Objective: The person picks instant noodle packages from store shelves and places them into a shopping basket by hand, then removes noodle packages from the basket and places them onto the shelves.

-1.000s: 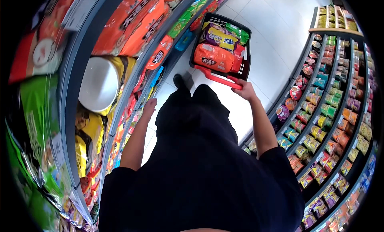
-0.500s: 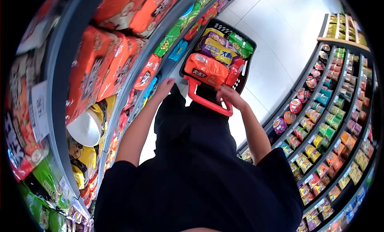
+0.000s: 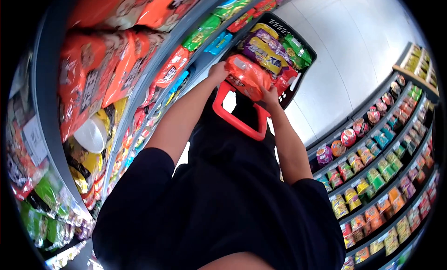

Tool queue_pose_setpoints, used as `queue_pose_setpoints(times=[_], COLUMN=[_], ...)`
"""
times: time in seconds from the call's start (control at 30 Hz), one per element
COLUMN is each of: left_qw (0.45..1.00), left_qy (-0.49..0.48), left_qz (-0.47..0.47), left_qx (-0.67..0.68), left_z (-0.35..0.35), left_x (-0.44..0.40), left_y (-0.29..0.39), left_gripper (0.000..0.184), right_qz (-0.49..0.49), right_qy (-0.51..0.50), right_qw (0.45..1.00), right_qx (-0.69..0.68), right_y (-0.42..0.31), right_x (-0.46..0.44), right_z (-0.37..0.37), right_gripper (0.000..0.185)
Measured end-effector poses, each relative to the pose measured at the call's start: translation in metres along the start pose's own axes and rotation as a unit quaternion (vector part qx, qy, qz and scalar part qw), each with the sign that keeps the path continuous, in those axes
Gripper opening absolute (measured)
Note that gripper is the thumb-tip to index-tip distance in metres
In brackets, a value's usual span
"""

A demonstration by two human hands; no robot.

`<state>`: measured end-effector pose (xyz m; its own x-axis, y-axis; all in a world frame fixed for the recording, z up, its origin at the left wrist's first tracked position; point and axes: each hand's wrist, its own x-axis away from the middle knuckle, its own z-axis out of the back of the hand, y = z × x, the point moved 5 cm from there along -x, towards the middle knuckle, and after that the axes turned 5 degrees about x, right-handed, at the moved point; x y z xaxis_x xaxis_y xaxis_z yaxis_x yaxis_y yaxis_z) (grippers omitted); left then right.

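An orange multipack of instant noodles (image 3: 250,75) lies at the near end of a black shopping basket (image 3: 310,44). My left hand (image 3: 218,73) grips its left end, and my right hand (image 3: 269,96) has hold of its right end, both with fingers curled against the wrapper. Behind it in the basket are purple-and-yellow packs (image 3: 265,51), a green pack (image 3: 296,51) and a red pack (image 3: 285,79). The basket's red handle (image 3: 240,126) leans toward my body, below my hands and untouched by them.
Shelves of orange noodle packs (image 3: 84,79) rise close on my left, with a white bowl (image 3: 91,134) among them. Lower shelf rows hold green packs (image 3: 202,33). Across the pale tiled floor (image 3: 321,98), a rack of cup noodles (image 3: 348,137) curves along the right.
Both hands have moved forward to the orange noodle pack and taken hold of its ends. The right hand has left the red handle's area. The view has shifted slightly.
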<state>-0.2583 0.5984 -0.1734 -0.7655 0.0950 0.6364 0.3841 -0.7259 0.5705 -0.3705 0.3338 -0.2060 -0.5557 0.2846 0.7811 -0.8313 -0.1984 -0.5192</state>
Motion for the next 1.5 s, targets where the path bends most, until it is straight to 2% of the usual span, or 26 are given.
queue_pose_setpoints(times=[0.03,0.07,0.1,0.17,0.2,0.33,0.4,0.43,0.5,0.6,0.63,0.7,0.73,0.77,0.8,0.9,0.97,1.07,1.23,1.27,1.33,1.4,1.43,1.5], left_qw=[1.000,0.999,0.999,0.998,0.998,0.989,0.986,0.973,0.923,0.885,0.860,0.862,0.861,0.841,0.857,0.844,0.836,0.797,0.795,0.794,0.763,0.716,0.718,0.687], left_qy=[0.011,0.024,0.023,0.015,0.007,0.005,0.049,0.080,0.137,0.239,0.261,0.293,0.308,0.343,0.362,0.392,0.418,0.457,0.504,0.508,0.484,0.441,0.434,0.432], left_qz=[-0.010,-0.018,-0.039,-0.061,-0.063,-0.071,-0.070,-0.055,-0.039,0.003,-0.017,-0.051,-0.070,-0.045,-0.028,-0.024,0.000,-0.010,-0.049,-0.057,-0.002,0.074,0.099,0.093], left_qx=[0.015,0.029,0.024,0.020,0.024,0.126,0.146,0.209,0.356,0.399,0.438,0.411,0.397,0.416,0.365,0.365,0.356,0.394,0.333,0.328,0.429,0.536,0.536,0.577], left_z=[0.000,-0.001,0.000,0.017,0.028,0.074,0.089,0.095,0.100,0.097,0.096,0.109,0.116,0.112,0.131,0.125,0.111,0.110,0.143,0.142,0.127,0.115,0.118,0.124], left_x=[0.001,0.004,0.010,0.031,0.044,0.110,0.146,0.164,0.200,0.234,0.242,0.262,0.269,0.268,0.284,0.286,0.282,0.281,0.290,0.285,0.256,0.230,0.225,0.216], left_y=[0.003,0.005,0.013,0.038,0.051,0.073,0.067,0.062,0.052,0.016,0.002,-0.014,-0.021,-0.043,-0.031,-0.052,-0.073,-0.096,-0.103,-0.107,-0.134,-0.150,-0.153,-0.156], left_gripper=[0.035,0.032,0.032,0.032,0.032,0.036,0.038,0.036,0.028,0.025,0.022,0.019,0.018,0.016,0.017,0.017,0.017,0.018,0.016,0.016,0.014,0.015,0.017,0.017], right_qz=[0.046,0.060,0.049,0.126,0.151,0.145,0.183,0.212,0.244,0.307,0.328,0.333,0.302,0.271,0.240,0.158,0.142,0.116,0.126,0.161,0.258,0.247,0.241,0.175], right_qy=[-0.012,0.011,-0.002,-0.013,-0.027,-0.094,-0.108,-0.128,-0.174,-0.247,-0.267,-0.360,-0.394,-0.427,-0.459,-0.456,-0.435,-0.428,-0.410,-0.408,-0.325,-0.295,-0.276,-0.288], right_qw=[0.998,0.998,0.999,0.992,0.988,0.965,0.958,0.956,0.946,0.916,0.904,0.865,0.858,0.849,0.838,0.839,0.850,0.852,0.849,0.851,0.902,0.923,0.930,0.941], right_qx=[-0.033,0.014,0.003,0.021,-0.011,-0.196,-0.193,-0.160,-0.120,-0.079,-0.068,-0.107,-0.130,-0.151,-0.171,-0.251,-0.262,-0.279,-0.308,-0.288,-0.118,-0.018,0.031,0.008], right_y=[-0.014,-0.024,-0.031,-0.042,-0.045,-0.140,-0.176,-0.184,-0.204,-0.246,-0.258,-0.279,-0.284,-0.286,-0.287,-0.271,-0.257,-0.252,-0.261,-0.263,-0.257,-0.260,-0.262,-0.263], right_x=[0.010,0.022,0.030,0.039,0.045,0.140,0.163,0.161,0.155,0.158,0.156,0.156,0.153,0.148,0.143,0.118,0.110,0.110,0.118,0.114,0.079,0.091,0.097,0.106], right_z=[0.006,0.017,0.024,0.041,0.051,0.077,0.073,0.068,0.047,0.001,-0.018,-0.059,-0.080,-0.102,-0.120,-0.162,-0.184,-0.211,-0.224,-0.224,-0.229,-0.221,-0.214,-0.202], right_gripper=[0.050,0.045,0.041,0.028,0.023,0.018,0.017,0.016,0.016,0.010,0.008,0.007,0.009,0.010,0.011,0.014,0.017,0.019,0.022,0.022,0.030,0.038,0.043,0.053])
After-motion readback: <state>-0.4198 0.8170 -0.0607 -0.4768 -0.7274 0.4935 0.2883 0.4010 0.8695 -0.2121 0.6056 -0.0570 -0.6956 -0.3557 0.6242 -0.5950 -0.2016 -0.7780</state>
